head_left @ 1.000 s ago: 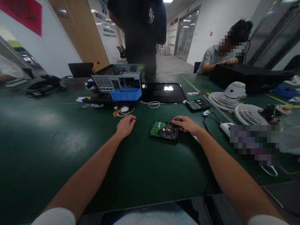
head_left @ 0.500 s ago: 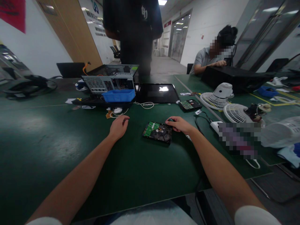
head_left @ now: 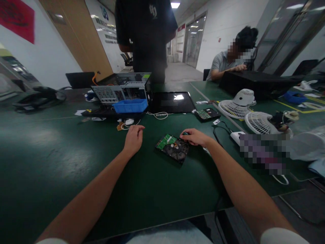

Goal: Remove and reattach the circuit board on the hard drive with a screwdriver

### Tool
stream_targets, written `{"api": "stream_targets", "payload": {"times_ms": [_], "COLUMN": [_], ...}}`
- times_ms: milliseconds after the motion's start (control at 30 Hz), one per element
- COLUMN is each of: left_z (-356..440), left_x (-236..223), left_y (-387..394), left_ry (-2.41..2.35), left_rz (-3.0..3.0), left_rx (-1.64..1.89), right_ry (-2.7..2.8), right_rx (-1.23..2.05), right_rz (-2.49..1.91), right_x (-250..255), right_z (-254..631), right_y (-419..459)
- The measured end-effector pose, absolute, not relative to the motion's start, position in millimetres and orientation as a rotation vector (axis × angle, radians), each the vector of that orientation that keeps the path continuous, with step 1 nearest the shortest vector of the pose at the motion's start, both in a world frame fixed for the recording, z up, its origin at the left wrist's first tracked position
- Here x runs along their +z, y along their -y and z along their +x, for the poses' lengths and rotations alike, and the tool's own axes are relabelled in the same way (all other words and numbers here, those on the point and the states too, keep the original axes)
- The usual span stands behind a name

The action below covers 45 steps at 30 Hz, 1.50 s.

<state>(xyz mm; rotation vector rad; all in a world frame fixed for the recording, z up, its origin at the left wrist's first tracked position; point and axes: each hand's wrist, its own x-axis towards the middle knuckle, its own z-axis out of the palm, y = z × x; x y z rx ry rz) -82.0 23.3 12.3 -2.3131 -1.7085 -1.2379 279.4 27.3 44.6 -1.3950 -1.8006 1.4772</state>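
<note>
A hard drive [head_left: 173, 148] lies on the green table in front of me, its green circuit board at the left end and dark metal body at the right. My right hand [head_left: 194, 137] is closed at the drive's upper right corner, its fingers pinching a small dark teal object [head_left: 186, 133] whose kind I cannot make out. Whether these fingers also touch the drive is unclear. To the left of the drive, my left hand [head_left: 134, 139] rests at the table with its fingers loosely stretched and nothing visible in them.
An opened computer case [head_left: 108, 94] stands at the back left behind a blue bin [head_left: 130, 106]. Beside it lies a black glossy panel [head_left: 172, 101]. A second hard drive [head_left: 207, 114], white fan parts [head_left: 236, 104] and a power strip [head_left: 236, 136] lie to the right. Two people are beyond.
The hard drive has turned clockwise, its right end now nearer me. My right hand stays by its corner with the small object. The whole view has shifted slightly.
</note>
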Motion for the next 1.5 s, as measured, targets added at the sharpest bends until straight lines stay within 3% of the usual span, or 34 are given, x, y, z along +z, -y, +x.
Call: {"api": "stream_targets", "payload": {"times_ms": [200,467,867,1500], "left_z": [-23.9,23.7,33.1,30.8], "left_x": [31.0,36.7,44.5,45.6], "left_y": [-14.6,-31.6,-27.0,-24.7], "left_ry": [1.547,1.624,1.567,1.555], "left_rz": [-2.613,-2.834,-2.763,-2.728], "left_rx": [-1.338,-1.031,-0.684,-0.695], "right_ry": [1.71,1.684,1.675,1.69], "right_rx": [1.427,1.568,1.56,1.553], "right_rz": [-1.348,-1.28,-1.273,-1.258], "right_x": [44.5,43.4,41.2,38.2], "right_z": [267.8,267.5,267.5,267.9], "right_y": [-25.7,-25.2,-25.3,-27.4]}}
